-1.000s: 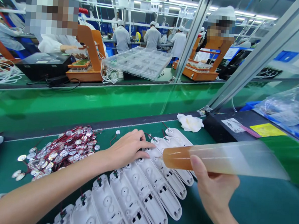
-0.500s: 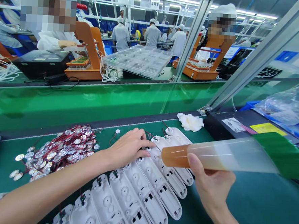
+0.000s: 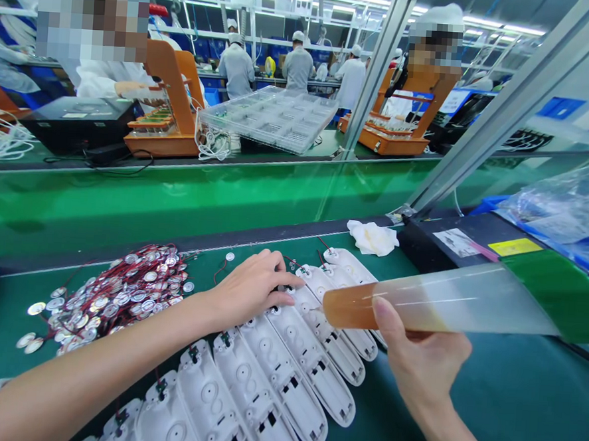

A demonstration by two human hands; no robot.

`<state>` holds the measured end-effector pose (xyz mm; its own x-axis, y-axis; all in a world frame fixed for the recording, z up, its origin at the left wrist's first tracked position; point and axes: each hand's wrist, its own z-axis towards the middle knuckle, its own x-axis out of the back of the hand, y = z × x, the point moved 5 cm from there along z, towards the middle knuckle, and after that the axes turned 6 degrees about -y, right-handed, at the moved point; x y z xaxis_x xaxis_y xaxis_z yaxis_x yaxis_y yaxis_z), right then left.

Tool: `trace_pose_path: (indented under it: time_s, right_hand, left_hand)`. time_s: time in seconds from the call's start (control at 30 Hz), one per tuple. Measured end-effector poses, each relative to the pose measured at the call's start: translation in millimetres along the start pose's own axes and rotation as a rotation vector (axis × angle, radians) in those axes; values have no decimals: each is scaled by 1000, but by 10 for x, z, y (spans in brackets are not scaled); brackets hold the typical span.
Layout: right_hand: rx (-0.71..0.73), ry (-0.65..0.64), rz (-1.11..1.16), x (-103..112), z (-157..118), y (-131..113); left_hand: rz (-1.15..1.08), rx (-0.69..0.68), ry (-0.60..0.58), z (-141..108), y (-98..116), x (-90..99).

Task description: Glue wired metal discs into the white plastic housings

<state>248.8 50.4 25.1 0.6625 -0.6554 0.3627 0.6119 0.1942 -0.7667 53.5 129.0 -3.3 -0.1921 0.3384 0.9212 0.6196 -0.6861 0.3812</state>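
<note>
White shells: open side up, slanted row on green bench. Tube: translucent, amber in front end, near-horizontal, tip at shells; contact unclear.

Housings are lying in a row on the table, with a heap of discs sitting to their left. A tissue is resting behind them, left of a box.

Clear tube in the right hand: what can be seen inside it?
Amber material fills the end of the tube nearest the white shells; further back it looks pale and translucent. The green piece hides the far end's contents; the right hand covers part of the underside.
</note>
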Motion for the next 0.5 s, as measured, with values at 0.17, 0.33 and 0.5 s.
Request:
trace_pose_path:
  time_s: [0.17,0.33,0.5]
  right_hand:
    - [37,15,-9,0,-19,3]
    - [40,15,24,-24,-34,4]
    - [17,30,33,-47,-55,55]
  left_hand:
    - [-1,6,-3,1,5,3]
    - [-2,10,-12,6,17,8]
    - [-8,15,-17,9,14,5]
